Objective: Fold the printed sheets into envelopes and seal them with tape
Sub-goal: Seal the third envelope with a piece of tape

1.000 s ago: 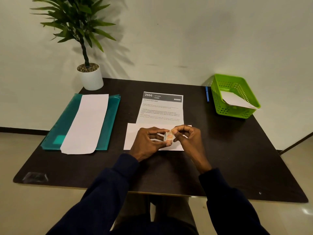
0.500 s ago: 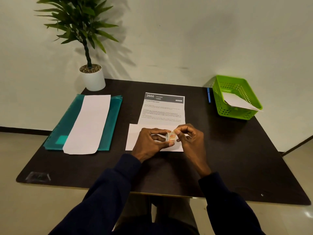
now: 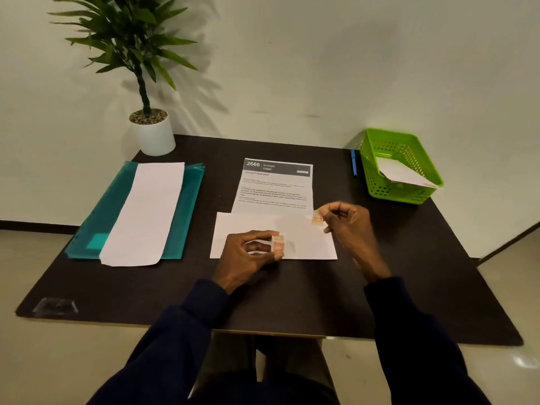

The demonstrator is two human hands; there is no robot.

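Observation:
A printed sheet (image 3: 276, 187) headed "2666" lies at the table's middle, its near end tucked under a white envelope (image 3: 306, 244). My left hand (image 3: 248, 254) rests over the envelope and grips a small roll of tape (image 3: 277, 246). My right hand (image 3: 347, 223) is up and to the right of the roll, pinching a pulled-off end of tape (image 3: 317, 219) above the envelope's far right corner. Whether a strip still joins the end to the roll is too faint to tell.
A teal folder (image 3: 190, 197) with a long white sheet (image 3: 146, 211) on it lies at the left. A potted plant (image 3: 153, 133) stands at the back left. A green basket (image 3: 380, 144) with paper in it sits back right, a blue pen (image 3: 354, 163) beside it.
My right hand has drawn away to the right and up from the roll, taking the tape end with it. The left hand still holds the roll over the envelope.

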